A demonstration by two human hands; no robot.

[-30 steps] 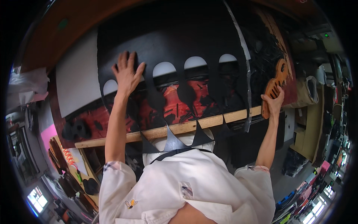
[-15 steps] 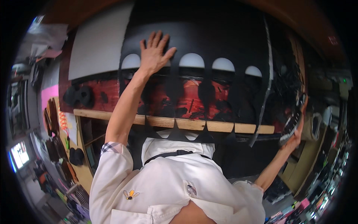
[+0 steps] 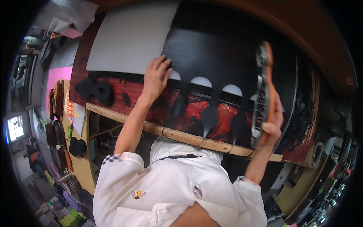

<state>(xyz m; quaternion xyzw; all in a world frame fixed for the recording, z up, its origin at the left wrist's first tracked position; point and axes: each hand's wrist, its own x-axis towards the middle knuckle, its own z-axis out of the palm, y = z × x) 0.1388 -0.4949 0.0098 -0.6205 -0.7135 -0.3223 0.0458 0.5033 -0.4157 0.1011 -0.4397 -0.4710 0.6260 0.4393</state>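
Note:
My left hand (image 3: 155, 77) rests at the left edge of a black sheet (image 3: 219, 41), fingertips by a rounded cutout; its fingers are extended and hold nothing. My right hand (image 3: 273, 130) is closed around the lower end of a long cutting die (image 3: 267, 87), orange on one side with a toothed metal side. The die is held up on edge above the right part of the sheet. Narrow black strips between the sheet's cutouts run toward me over a red cutting board (image 3: 126, 89). White shows through the cutouts.
A pale sheet (image 3: 124, 38) lies left of the black one. Black sole-shaped pieces (image 3: 100, 90) lie on the board's left. A wooden bar (image 3: 181, 137) spans the near edge. Dark scraps (image 3: 300, 117) lie at right. Several dies (image 3: 56, 102) stand in a rack at left.
The black sheet has shifted right, exposing more of the pale sheet. My left hand has drawn nearer to me. My right hand has brought the die up and inward from the right side.

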